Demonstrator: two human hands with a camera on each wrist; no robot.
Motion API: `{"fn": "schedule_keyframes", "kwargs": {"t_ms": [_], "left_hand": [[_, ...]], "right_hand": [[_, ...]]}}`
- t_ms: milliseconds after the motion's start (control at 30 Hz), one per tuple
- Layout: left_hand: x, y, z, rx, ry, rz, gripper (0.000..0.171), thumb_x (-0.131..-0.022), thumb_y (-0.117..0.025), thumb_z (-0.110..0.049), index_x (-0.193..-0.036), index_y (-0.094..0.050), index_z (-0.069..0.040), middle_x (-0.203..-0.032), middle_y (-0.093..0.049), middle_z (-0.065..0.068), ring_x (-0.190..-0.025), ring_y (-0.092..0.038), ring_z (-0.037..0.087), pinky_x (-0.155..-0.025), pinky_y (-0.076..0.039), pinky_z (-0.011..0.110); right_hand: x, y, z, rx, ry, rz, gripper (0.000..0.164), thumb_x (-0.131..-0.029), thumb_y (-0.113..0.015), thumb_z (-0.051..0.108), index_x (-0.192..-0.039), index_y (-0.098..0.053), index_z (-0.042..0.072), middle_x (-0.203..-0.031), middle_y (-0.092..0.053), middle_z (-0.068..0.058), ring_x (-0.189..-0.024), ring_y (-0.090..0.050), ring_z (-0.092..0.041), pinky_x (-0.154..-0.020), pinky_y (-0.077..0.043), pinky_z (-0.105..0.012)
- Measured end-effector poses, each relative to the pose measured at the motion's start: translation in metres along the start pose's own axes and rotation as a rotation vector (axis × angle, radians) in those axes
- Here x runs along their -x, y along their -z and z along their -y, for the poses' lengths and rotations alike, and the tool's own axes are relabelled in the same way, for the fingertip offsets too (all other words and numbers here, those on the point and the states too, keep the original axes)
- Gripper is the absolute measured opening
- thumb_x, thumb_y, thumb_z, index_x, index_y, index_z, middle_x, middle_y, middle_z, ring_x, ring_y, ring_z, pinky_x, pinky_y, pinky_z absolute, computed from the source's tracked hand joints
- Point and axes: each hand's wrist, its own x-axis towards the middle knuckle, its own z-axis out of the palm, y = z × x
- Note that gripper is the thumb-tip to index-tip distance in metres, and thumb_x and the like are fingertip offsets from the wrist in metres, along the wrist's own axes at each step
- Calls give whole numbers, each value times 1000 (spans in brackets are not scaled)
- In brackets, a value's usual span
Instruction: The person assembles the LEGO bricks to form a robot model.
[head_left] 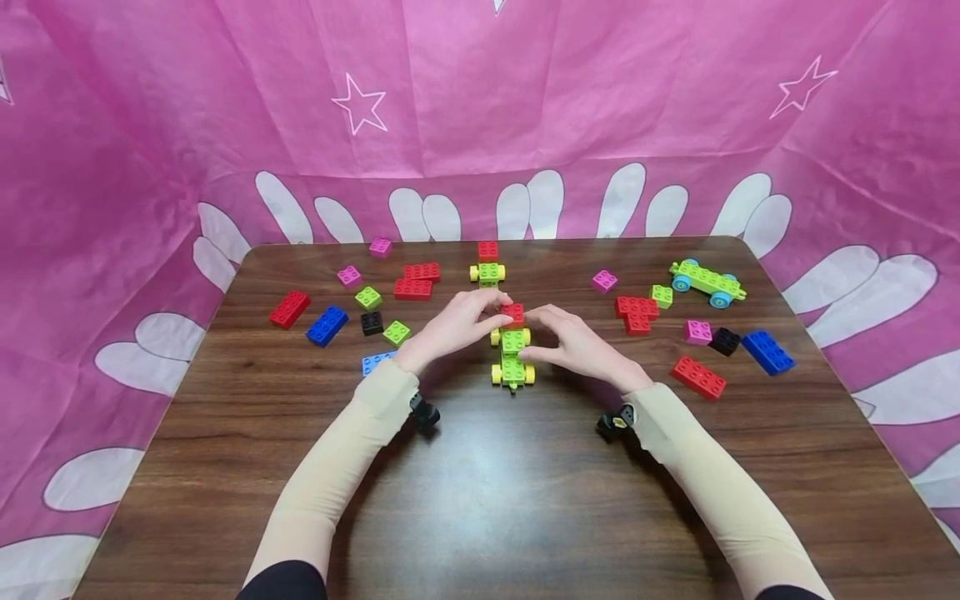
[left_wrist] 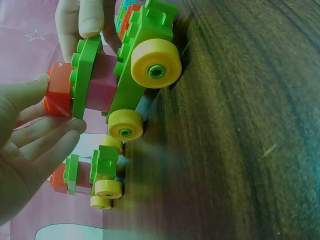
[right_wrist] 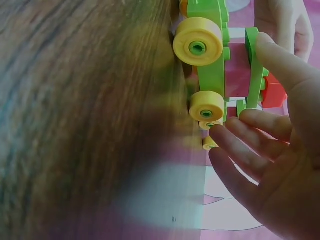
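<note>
the red brick point(head_left: 513, 314) on top of the nearer vehicle point(head_left: 513, 372) is pinched by the thumb and fingers of the left hand point(head_left: 460, 326); the right hand point(head_left: 573, 343) is held loosely spread, its thumb laid against the green plate point(left_wrist: 86, 75) just under that brick. a pink brick point(left_wrist: 102, 82) is sandwiched between plate and green base, and the vehicle is set upright on yellow wheels point(left_wrist: 156, 63) at the middle of the wooden table point(head_left: 480, 508). just beyond, a second vehicle point(head_left: 488, 272) of like build is seen, its near end partly covered by the left hand. at the left forearm, a light blue brick point(head_left: 377, 362) is partly hidden by the wrist. farther left, two lime bricks point(head_left: 397, 333), a black brick point(head_left: 371, 323), a touching pair of red bricks point(head_left: 413, 289), two pink bricks point(head_left: 349, 277), a dark blue brick point(head_left: 327, 326) and a single red brick point(head_left: 289, 309) are scattered. on the right, well apart from the hand, a red cluster point(head_left: 637, 312) is found beside a lime block point(head_left: 662, 296), with a blue-wheeled base point(head_left: 705, 282) behind; more pink, black, blue and red pieces are spread near it. the table is backed by a pink curtain point(head_left: 450, 100).
</note>
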Motion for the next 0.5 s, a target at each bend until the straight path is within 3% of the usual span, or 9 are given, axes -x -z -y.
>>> {"fn": "schedule_keyframes", "kwargs": {"t_ms": [500], "left_hand": [[-2,-2,-4,-85,-7,-6,33,-91,-60,-29,-118,-61,-10,-113,-67,3,-104,-62,14,-92,-50,30]], "right_hand": [[-2,1,-1,-71,7,13,64,-77,-71,49,-130,-51,18,-126,-55,1,-115,-56,-19,-95,-49,-42]]}}
